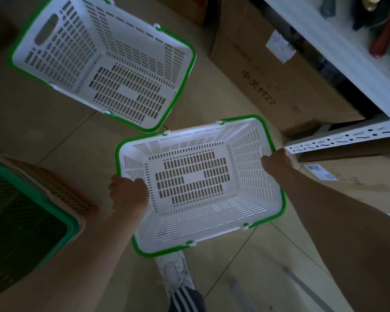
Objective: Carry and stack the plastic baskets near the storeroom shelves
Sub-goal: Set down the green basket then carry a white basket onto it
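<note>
Both forearms bare from the frame edge to the wrist; no sleeves, watch, rings or gloves visible on the left hand or the right hand. One shoe in view: pale, white-grey with dark speckling, narrow toe. Above it a dark trouser leg with white vertical stripes, sports style.
</note>
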`<state>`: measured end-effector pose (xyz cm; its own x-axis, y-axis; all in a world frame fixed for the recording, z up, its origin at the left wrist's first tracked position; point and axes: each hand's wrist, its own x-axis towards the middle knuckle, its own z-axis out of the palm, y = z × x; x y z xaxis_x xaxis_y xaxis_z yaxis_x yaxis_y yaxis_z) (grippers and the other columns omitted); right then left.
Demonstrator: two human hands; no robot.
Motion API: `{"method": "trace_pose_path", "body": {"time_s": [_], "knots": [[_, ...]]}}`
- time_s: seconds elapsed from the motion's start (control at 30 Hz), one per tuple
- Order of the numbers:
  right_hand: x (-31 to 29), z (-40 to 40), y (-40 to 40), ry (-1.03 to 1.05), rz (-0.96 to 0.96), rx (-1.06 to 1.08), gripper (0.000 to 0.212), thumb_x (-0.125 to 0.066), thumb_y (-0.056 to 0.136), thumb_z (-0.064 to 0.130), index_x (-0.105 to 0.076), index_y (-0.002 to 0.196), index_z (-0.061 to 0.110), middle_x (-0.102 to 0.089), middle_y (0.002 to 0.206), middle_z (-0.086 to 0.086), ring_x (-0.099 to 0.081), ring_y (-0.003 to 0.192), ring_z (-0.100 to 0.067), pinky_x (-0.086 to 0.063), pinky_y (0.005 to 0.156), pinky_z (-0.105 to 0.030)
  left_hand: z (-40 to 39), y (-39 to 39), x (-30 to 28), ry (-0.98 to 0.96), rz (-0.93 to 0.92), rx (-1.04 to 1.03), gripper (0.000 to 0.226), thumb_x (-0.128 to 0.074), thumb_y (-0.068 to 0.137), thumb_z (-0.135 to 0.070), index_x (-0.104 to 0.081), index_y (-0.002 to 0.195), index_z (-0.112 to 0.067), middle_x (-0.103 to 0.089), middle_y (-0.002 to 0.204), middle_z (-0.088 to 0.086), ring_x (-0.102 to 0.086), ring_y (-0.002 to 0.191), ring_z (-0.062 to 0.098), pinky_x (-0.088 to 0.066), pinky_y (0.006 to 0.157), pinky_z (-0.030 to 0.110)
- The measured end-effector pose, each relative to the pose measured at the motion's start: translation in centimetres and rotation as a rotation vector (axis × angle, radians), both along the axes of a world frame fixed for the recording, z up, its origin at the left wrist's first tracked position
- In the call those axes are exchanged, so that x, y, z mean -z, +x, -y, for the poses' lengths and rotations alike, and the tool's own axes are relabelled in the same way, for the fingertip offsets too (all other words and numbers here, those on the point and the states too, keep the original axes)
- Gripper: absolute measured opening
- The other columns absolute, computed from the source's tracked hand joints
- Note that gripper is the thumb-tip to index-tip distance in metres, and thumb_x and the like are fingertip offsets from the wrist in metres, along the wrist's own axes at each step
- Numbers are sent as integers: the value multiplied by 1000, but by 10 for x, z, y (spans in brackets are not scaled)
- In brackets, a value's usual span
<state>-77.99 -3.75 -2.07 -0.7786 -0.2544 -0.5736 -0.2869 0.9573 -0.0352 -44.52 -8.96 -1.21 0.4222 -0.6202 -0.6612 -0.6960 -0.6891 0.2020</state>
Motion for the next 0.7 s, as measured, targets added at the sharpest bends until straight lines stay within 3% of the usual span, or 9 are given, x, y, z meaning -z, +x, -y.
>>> {"method": "trace_pose_path", "body": {"time_s": [0.17,0.27,0.37,0.57,0.7], "knots": [[-27,-8,12,14,-42,-24,45,-45,92,14,-35,133,-1,-48,131,-21,-50,119,-36,-38,84,-35,-1,12,-25,-69,-8,58,49,-46,96,-21,-35,137,4,-44,137,25,-53,121,42,-49,96,56],[-56,-8,18,4,-105,-82,41,-45,93,14,-39,130,-2,-50,130,-23,-50,119,-38,-41,92,-40,-2,23,-43,-75,-43,76,48,-45,96,-22,-34,136,2,-44,136,24,-53,119,43,-51,93,58],[-92,-7,24,4,-175,-158,39,-46,93,19,-44,126,-1,-56,125,-23,-55,115,-39,-46,89,-41,-1,36,-63,-64,-79,75,45,-43,94,-22,-34,133,1,-46,134,24,-56,115,43,-53,91,57],[-161,7,52,98,-291,-280,63,-43,98,35,-28,139,-10,-56,127,-25,-56,116,-40,-46,89,-45,2,61,-118,-59,-52,80,49,-41,97,-23,-30,138,1,-44,138,25,-54,118,41,-49,82,43],[-205,18,78,87,-349,-361,58,-41,98,41,-41,132,-6,-59,123,-22,-58,112,-38,-46,87,-44,9,88,-158,-76,-74,51,46,-39,99,-25,-33,137,0,-46,134,23,-55,118,40,-51,94,52]]}}
